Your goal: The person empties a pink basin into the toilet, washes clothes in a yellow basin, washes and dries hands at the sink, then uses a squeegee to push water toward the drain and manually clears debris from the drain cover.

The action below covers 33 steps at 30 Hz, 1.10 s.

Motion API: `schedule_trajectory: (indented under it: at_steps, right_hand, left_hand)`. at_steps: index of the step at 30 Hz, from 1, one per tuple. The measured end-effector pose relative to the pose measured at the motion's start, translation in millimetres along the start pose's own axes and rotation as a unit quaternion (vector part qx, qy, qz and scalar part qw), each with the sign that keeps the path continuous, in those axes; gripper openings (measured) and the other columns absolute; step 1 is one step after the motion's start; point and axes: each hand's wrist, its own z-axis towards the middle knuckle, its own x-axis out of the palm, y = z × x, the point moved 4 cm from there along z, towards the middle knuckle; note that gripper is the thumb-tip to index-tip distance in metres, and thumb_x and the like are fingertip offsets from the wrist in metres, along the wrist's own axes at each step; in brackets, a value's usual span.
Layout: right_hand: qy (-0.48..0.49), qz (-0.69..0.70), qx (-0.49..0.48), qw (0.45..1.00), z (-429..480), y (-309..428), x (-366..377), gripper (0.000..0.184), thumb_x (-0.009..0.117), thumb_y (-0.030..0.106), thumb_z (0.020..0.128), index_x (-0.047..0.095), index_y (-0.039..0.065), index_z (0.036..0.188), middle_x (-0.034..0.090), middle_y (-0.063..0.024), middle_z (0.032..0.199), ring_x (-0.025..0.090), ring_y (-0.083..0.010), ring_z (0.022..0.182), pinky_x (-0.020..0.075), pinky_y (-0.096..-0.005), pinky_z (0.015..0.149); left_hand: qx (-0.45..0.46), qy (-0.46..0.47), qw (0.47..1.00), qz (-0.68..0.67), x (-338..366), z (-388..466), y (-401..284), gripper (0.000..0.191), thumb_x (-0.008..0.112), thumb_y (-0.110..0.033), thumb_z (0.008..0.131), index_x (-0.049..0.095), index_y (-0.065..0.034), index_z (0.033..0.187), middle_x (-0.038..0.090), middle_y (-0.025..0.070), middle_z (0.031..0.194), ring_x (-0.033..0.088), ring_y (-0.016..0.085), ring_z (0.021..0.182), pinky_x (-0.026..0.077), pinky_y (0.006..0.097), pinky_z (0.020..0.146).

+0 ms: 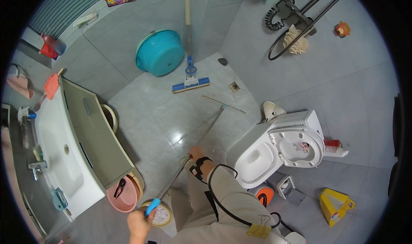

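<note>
My left hand [139,224] is closed around the blue ribbed grip [152,206] at the top end of a long floor squeegee. My right hand [196,151], with a black strap on the wrist, grasps the metal pole [210,128] farther down. The pole slants away from me over the grey tiles. Its narrow blade [224,106] lies on the floor to the left of the toilet [259,157]. Beyond the blade is a square floor drain [234,87], with a dark clump [222,61] near the wall.
A blue-headed sponge mop [190,83] stands by the far wall, next to a hanging turquoise basin [165,54]. At left is a white washbasin [61,166] over a cabinet [99,131]. Pink basins [120,203] and a yellow-rimmed bin [162,216] stand near my legs.
</note>
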Motion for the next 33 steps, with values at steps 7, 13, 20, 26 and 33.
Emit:
schedule_trajectory:
  at_steps: [7,13,20,26,33]
  right_hand:
    - [0.091,0.526,0.018,0.846,-66,-112,114,0.014,0.053,0.011,0.089,0.045,0.0,0.085,0.042,-0.0092,0.059,0.052,-0.0261,0.053,0.0429,-0.0364,0.048]
    - [0.059,0.341,0.01,0.938,-151,-176,228,0.017,0.053,0.012,0.088,0.047,-0.002,0.079,0.05,-0.0112,0.062,0.052,-0.026,0.05,0.0432,-0.0377,0.044]
    - [0.03,0.454,0.028,0.89,-227,-140,227,0.018,0.054,0.005,0.084,0.044,-0.008,0.09,0.055,-0.0155,0.068,0.061,-0.0276,0.055,0.0506,-0.0395,0.044]
    - [0.038,0.527,0.142,0.837,-240,-178,217,0.023,0.051,-0.002,0.085,0.042,-0.009,0.106,0.055,-0.0209,0.094,0.064,-0.0343,0.072,0.0576,-0.0482,0.061]
    - [0.02,0.083,-0.151,0.985,-248,-290,107,0.026,0.068,0.024,0.076,0.063,0.005,0.093,0.064,-0.0175,0.084,0.064,-0.0356,0.074,0.0521,-0.0463,0.066]
  left_hand:
    - [-0.091,0.063,0.994,-0.014,-42,-104,96,0.034,0.08,-0.033,0.071,0.067,-0.0015,0.076,0.056,0.0162,0.055,0.055,0.037,0.052,0.043,0.0404,0.051]
    - [0.023,-0.069,0.962,0.262,-84,-182,158,0.033,0.081,-0.029,0.067,0.066,-0.0071,0.088,0.06,0.0158,0.066,0.058,0.039,0.061,0.046,0.0454,0.056]
    - [0.095,-0.026,0.962,0.256,-128,-198,152,0.031,0.079,-0.025,0.069,0.068,-0.0053,0.09,0.06,0.0189,0.068,0.059,0.039,0.064,0.045,0.0454,0.057]
    - [0.009,0.169,0.978,0.121,-158,-144,121,0.04,0.073,-0.033,0.083,0.066,0.0062,0.076,0.055,0.0073,0.051,0.053,0.013,0.045,0.041,0.0288,0.045]
    - [0.132,0.371,0.882,0.26,-81,-56,35,0.05,0.068,-0.05,0.08,0.067,0.0,0.074,0.058,0.0129,0.055,0.056,0.026,0.051,0.044,0.0363,0.053]
